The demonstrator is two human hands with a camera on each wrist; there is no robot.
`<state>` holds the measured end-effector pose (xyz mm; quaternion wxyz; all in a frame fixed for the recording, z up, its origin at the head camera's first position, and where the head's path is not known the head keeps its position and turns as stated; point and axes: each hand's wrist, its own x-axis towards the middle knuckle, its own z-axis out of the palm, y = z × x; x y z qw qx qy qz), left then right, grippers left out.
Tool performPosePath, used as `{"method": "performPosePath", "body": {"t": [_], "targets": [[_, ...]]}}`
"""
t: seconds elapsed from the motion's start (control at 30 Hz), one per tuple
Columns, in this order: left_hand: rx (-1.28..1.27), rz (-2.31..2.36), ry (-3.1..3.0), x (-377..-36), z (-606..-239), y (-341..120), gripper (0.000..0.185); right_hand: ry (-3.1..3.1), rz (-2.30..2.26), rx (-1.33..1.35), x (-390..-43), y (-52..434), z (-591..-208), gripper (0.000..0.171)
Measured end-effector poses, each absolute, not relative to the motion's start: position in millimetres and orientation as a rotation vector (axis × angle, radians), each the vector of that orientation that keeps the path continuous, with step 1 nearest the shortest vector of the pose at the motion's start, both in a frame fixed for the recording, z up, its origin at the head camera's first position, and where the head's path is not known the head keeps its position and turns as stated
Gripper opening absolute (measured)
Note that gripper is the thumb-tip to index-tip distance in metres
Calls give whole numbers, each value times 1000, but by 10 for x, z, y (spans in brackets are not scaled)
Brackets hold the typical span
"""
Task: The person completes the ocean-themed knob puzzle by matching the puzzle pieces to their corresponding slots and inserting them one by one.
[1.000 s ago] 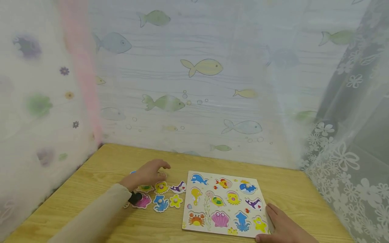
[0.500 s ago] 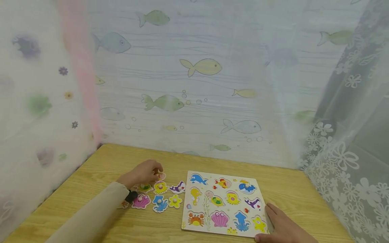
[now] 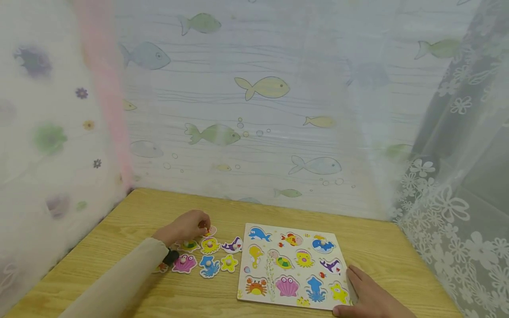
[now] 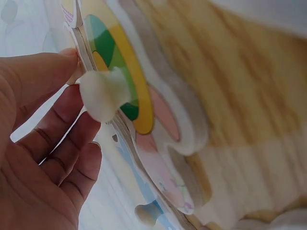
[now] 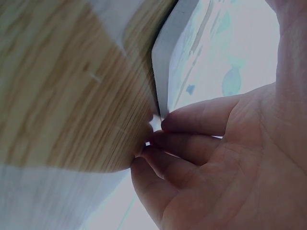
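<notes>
My left hand [image 3: 184,226] reaches over a group of knobbed puzzle pieces and pinches the red fish puzzle piece [image 3: 211,230] at the back of the group. Its fingers hide the knob. In the left wrist view, the turtle piece [image 4: 110,57] with its pale knob stands close beside the thumb and fingers. My right hand [image 3: 371,293] touches the right edge of the wooden puzzle board [image 3: 274,227], thumb near the front corner. The right wrist view has its fingertips against the board's edge [image 5: 163,67]. A blue whale piece [image 3: 324,245] with a knob lies in the board's back right recess.
Around the left hand lie the octopus piece [image 3: 210,245], shark piece [image 3: 232,245], shell piece [image 3: 184,264], squid piece [image 3: 209,267], starfish piece [image 3: 229,263] and a partly covered crab piece [image 3: 162,268]. Fish-printed curtains [image 3: 262,145] border the wooden table [image 3: 226,293].
The left hand's fingers, spread above the pieces a second ago, have come down and curled onto the fish puzzle piece. My right hand stays at the board's edge.
</notes>
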<state>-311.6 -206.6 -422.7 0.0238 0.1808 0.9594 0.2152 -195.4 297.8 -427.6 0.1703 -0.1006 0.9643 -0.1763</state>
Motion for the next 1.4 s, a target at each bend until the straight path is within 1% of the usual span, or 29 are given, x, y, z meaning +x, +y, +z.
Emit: {"method": "performPosePath", "body": {"t": [0.27, 0.63, 1.03, 1.27, 1.4], "targets": [[561, 656, 2972, -3113, -4219, -2072, 10, 2753, -514, -327, -1940, 2990, -4276, 109], [709, 659, 3011, -3186, -4147, -1975, 9, 2746, -510, -326, -1975, 2996, -4309, 108], [868, 659, 2985, -3267, -4125, -1461, 8, 2734, -489, -246, -1994, 2986, -4324, 111], [878, 644, 2950, -3270, -4108, -1129, 8, 2741, -482, -265, -2003, 2992, -4315, 111], [931, 632, 2932, -3258, -4106, -979, 7, 2744, -478, -272, -2006, 2990, -4330, 112]]}}
